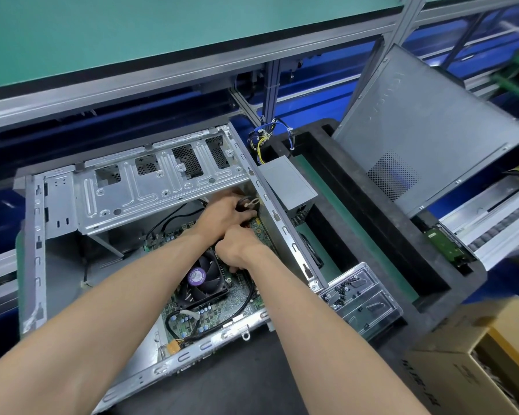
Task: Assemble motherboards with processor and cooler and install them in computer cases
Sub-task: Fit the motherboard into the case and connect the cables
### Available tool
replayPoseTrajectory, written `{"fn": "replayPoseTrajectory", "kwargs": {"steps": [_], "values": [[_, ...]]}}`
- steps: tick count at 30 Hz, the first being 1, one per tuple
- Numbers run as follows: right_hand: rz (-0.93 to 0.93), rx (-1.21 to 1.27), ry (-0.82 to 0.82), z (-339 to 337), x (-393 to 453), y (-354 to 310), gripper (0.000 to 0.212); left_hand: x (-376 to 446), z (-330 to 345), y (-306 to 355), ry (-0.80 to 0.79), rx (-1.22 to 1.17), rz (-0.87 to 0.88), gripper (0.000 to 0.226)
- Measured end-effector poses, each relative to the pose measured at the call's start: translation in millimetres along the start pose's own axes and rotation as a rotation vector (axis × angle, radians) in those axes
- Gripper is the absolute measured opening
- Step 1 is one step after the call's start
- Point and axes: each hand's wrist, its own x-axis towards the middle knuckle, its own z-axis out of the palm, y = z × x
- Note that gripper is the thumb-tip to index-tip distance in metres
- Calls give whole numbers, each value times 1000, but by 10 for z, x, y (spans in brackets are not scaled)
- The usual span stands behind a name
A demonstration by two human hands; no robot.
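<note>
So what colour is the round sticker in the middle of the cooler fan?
Purple, with small pale print, on the sticker at the black cooler fan hub; head view.

Cardboard box point(450, 369) — clear screw tray point(363, 298).

Electronics assembly line, factory floor. Evidence: aluminium-extrusion frame point(270, 85) carrying a green-topped upper shelf point(132, 34), blue panels below it. Open computer case point(36, 250) lies flat on the desk, motherboard point(210, 316) with cooler fan point(203, 280) inside. Beside it a black moulded carrier tray point(381, 235), a loose grey power supply point(291, 187), a clear compartment box of screws point(360, 298), a detached case side panel point(426, 121), and a cardboard carton point(450, 375).
</note>
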Motion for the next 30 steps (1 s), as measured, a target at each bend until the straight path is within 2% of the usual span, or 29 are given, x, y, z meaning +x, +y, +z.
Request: {"fn": "replayPoseTrajectory", "kwargs": {"steps": [8,12,17,26,30], "values": [[-2,10,9,-7,-2,3,37,-20,-30,57,-8,-22,-27,30],[6,-1,9,4,8,13,39,-44,-87,135,38,-50,24,26],[5,-8,12,1,14,7,40,-31,-129,184,-42,-9,-2,27],[3,-16,-3,1,1,9,37,-41,-134,200,-44,17,17,39],[-2,-21,3,9,-12,-2,37,-6,-117,160,-20,28,1,33]]}}
